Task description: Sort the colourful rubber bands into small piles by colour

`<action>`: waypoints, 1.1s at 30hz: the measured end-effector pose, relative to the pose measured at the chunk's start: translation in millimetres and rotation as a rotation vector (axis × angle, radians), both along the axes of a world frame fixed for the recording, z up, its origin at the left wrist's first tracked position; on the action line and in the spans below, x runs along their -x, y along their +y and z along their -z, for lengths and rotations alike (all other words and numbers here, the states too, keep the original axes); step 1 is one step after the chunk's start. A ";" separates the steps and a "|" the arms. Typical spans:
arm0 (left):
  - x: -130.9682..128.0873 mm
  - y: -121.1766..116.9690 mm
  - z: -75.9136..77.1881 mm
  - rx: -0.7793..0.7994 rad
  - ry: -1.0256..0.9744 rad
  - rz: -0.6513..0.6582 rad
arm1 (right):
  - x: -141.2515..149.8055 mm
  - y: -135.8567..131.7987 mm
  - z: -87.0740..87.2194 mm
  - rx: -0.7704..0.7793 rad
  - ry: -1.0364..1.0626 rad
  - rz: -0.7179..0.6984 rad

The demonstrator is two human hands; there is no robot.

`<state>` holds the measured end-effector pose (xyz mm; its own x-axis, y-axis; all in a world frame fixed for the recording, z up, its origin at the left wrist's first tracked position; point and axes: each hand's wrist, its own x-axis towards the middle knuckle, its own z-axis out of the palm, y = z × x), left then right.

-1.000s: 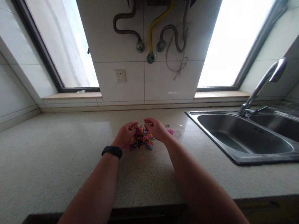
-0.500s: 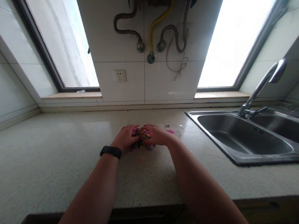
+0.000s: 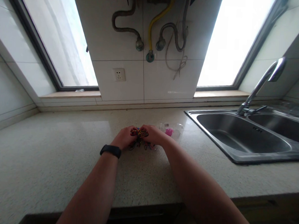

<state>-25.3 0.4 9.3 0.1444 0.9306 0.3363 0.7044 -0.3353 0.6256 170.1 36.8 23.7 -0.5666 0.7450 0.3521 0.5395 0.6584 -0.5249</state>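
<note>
Left hand [image 3: 124, 138] is gripping multicoloured strands [image 3: 143, 134], bunching at frame centre | right hand [image 3: 153, 135] is gripping their other side | pink object [image 3: 169, 131] is lying on counter [image 3: 61, 150], right of centre

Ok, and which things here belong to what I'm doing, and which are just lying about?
In use:
- multicoloured stringy bunch, gripped by left hand and right hand

Apparently just there:
- pink piece
- clear plastic container, possibly related
- sink
- tap
- wall socket

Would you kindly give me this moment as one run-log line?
Left hand: gripping colourful bunch | Right hand: gripping same bunch | Counter: more pieces below hands, pink item near right hand
</note>
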 end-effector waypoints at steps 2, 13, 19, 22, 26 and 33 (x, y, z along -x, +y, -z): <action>-0.6 0.8 -0.7 0.004 -0.082 0.000 | -2.5 1.4 -1.9 -0.024 0.015 -0.019; -4.9 7.5 -5.9 -0.013 -0.628 -0.010 | -6.9 16.7 -4.7 0.011 0.340 0.039; -5.8 5.0 -9.8 -0.019 -0.687 -0.006 | -7.4 13.5 -9.0 0.016 0.338 0.064; -4.4 5.3 -9.1 0.001 -0.669 -0.013 | -7.5 11.4 -10.5 -0.019 0.340 0.033; -0.1 7.4 -5.8 -0.015 -0.552 0.013 | -7.4 9.7 -10.0 0.004 0.321 -0.002; 0.7 2.2 -9.0 -0.091 -0.171 0.041 | -11.4 6.2 -8.6 0.093 0.147 -0.084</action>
<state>-26.0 2.6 18.3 0.1151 0.8896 0.4420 0.5751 -0.4225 0.7006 181.5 43.0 32.2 -0.5760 0.7302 0.3674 0.3975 0.6429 -0.6547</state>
